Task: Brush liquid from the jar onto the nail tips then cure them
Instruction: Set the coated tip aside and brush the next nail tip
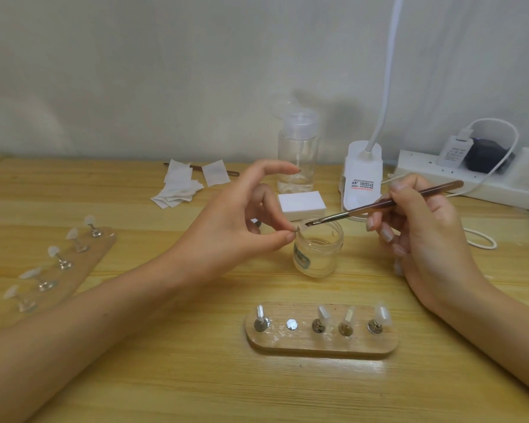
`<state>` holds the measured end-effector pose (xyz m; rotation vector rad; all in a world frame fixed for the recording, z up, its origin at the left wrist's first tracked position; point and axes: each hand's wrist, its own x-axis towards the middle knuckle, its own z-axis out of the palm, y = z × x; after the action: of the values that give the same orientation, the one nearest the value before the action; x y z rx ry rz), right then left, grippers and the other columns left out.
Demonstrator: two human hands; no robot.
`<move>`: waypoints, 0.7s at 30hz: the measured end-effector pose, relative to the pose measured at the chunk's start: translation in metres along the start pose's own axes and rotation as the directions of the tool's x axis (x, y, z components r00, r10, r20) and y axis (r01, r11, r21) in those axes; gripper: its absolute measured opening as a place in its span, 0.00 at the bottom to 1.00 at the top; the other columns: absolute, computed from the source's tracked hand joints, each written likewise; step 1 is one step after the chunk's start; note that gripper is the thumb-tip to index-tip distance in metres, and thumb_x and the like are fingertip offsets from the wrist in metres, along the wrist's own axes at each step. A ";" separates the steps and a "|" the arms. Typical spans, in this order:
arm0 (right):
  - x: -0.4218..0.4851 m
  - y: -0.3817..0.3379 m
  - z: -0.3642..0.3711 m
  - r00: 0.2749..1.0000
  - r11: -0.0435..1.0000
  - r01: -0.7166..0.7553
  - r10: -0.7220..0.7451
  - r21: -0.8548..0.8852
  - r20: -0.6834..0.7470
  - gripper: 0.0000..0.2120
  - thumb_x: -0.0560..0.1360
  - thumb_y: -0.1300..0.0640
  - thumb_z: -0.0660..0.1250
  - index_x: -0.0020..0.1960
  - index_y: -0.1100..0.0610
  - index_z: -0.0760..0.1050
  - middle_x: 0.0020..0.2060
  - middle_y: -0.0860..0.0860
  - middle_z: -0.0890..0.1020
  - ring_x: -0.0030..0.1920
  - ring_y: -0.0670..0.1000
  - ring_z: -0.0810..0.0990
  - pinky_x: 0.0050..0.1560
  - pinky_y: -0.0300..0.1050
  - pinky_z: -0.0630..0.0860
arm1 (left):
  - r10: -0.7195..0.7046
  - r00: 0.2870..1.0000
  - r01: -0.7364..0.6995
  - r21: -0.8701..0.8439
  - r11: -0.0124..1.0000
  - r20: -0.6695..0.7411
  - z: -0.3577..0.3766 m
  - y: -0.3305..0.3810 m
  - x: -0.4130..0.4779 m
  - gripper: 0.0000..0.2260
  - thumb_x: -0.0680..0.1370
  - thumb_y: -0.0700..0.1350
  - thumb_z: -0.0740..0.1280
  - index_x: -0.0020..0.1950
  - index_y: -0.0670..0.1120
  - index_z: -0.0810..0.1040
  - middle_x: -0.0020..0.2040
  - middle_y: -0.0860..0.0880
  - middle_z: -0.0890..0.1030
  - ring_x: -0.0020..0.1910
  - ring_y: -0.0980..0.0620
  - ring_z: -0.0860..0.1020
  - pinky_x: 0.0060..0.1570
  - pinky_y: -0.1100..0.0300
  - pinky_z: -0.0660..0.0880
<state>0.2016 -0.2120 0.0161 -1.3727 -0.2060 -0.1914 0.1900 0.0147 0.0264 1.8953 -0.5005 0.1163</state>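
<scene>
The hands meet over the open jar (318,251) at the middle of the wooden surface (165,377): the left hand (235,221) pinches a single nail tip (300,229) between thumb and forefinger just above the jar's rim, its other fingers lifted clear; the right hand (431,230) grips a slim brush (394,201) like a pen, its bristles at the tip, touching or nearly so. In front of the person a wooden holder (318,346) carries four tips on metal stands, with one bare metal disc (292,324) second from the left, seemingly the pinched tip's place; a second holder (83,264) with five tips lies at the far left; a white lamp (362,175) stands behind the jar. The coating step appears under way, the curing yet to come; how many tips are already coated cannot be told. To do it well, the brush should carry little liquid, wiped on the rim, and run in light, even strokes along the tip; the pinch should stay off the wet face; working over the jar lets drips fall back in.
</scene>
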 end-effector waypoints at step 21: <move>-0.001 -0.003 0.001 0.995 0.995 0.095 -0.096 0.033 0.013 0.16 0.83 0.59 0.57 0.36 0.52 0.67 0.27 0.53 0.78 0.23 0.46 0.65 0.25 0.40 0.57 | -0.090 0.993 0.068 -0.270 0.960 -0.070 0.013 -0.009 -0.014 0.28 0.69 0.42 0.75 0.68 0.53 0.74 0.39 0.53 0.82 0.46 0.51 0.84 0.47 0.56 0.80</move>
<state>0.1997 -0.2114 0.0185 -1.3334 -0.2860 -0.2567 0.1791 0.0096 0.0091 1.6364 -0.3644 0.0687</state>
